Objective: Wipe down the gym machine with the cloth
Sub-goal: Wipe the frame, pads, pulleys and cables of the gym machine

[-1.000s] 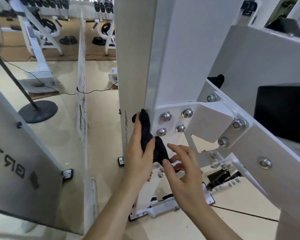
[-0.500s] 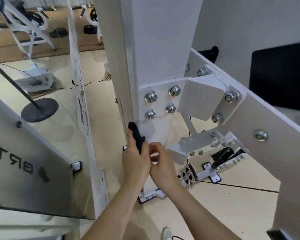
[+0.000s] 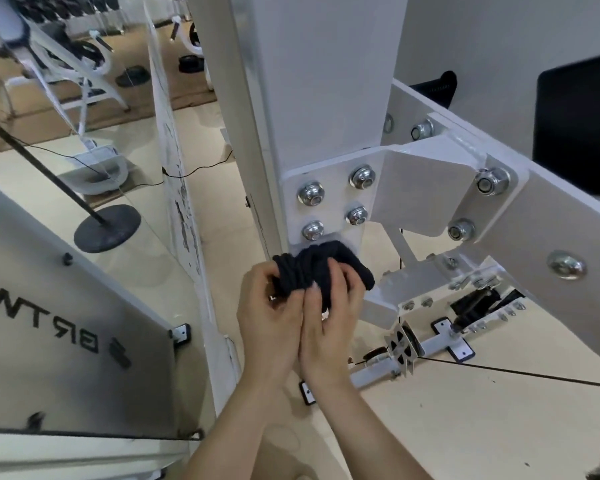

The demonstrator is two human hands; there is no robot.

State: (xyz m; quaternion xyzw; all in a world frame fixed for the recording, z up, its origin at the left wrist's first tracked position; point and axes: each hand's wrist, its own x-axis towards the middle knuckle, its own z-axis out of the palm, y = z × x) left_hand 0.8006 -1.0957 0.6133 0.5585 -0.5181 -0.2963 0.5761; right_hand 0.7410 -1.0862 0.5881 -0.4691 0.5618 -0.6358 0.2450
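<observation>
A white gym machine fills the view: a tall upright post (image 3: pixel 312 98) with a bolted plate (image 3: pixel 329 206) and a slanted beam (image 3: pixel 534 216) running down to the right. A black cloth (image 3: pixel 319 271) is bunched up just below the plate's bolts, in front of the post. My left hand (image 3: pixel 267 317) and my right hand (image 3: pixel 329 320) are pressed side by side, and both grip the cloth with curled fingers. The cloth's lower part is hidden by my fingers.
A grey panel (image 3: pixel 59 306) with mirrored lettering stands at the left. A thin white shield (image 3: pixel 181 188) runs beside the post. A black round stand base (image 3: pixel 107 227) sits on the floor. A black pad (image 3: pixel 579 123) is at upper right. Pulley and cable (image 3: pixel 404 344) lie low on the floor.
The cloth was a narrow strip held mostly by my left hand against the post's edge. Both hands now hold it gathered into a ball below the bolts.
</observation>
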